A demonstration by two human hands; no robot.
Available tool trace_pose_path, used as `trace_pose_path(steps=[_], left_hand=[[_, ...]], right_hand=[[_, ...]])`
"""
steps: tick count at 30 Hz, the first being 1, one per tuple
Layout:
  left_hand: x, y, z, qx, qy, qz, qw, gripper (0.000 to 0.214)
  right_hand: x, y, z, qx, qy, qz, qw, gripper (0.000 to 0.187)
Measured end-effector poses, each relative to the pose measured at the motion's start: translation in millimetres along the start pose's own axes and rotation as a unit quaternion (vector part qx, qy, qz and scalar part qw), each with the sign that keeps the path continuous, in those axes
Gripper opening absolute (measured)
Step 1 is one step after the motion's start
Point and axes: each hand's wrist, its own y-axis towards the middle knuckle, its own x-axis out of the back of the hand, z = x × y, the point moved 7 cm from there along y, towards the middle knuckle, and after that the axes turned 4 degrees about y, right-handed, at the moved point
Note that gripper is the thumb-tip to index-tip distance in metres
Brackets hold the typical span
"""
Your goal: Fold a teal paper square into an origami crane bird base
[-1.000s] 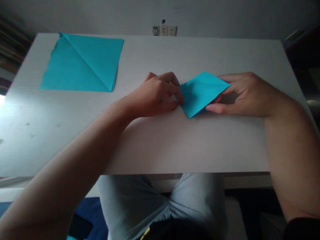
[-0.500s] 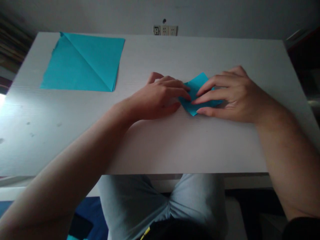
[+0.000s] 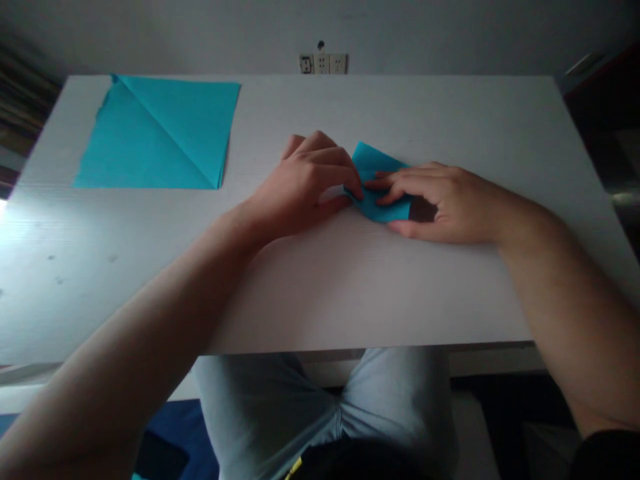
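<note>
A small folded sheet of blue paper (image 3: 380, 208) lies on the white table between my hands. At its left edge my left hand (image 3: 320, 175) pinches the paper between thumb and index finger, and that edge curls up a little. My right hand (image 3: 430, 197) rests over the right part with its fingers stretched out and apart, index and middle fingertips pressing on the paper. Its thumb lies along the near edge. The fingers of my right hand hide part of the paper's right side.
Larger blue sheets (image 3: 165, 133) with a diagonal crease lie at the table's back left. The white table (image 3: 380, 287) ends just in front of my legs. Wall sockets (image 3: 323, 64) sit behind the back edge. A dark phone-like object (image 3: 161, 457) is low at the left.
The small paper has been turned, so its corners point differently. My left fingers have closed on its left edge, and my right hand has shifted slightly left.
</note>
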Motion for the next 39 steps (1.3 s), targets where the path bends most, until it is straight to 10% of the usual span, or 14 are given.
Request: trace_pose_path(steps=[25,39], left_hand=[[-5.1,-4.6,-15.1,-0.079,-0.042,-0.020,0.996,0.016],[12.7,-7.3,-2.1,-0.029,-0.025,0.033,0.999,0.024]], right_hand=[[-2.8,7.2,11.2,0.052,-0.020,-0.057,0.997,0.007],[5.6,0.5,1.9,0.008,0.021,0.009,1.000,0.006]])
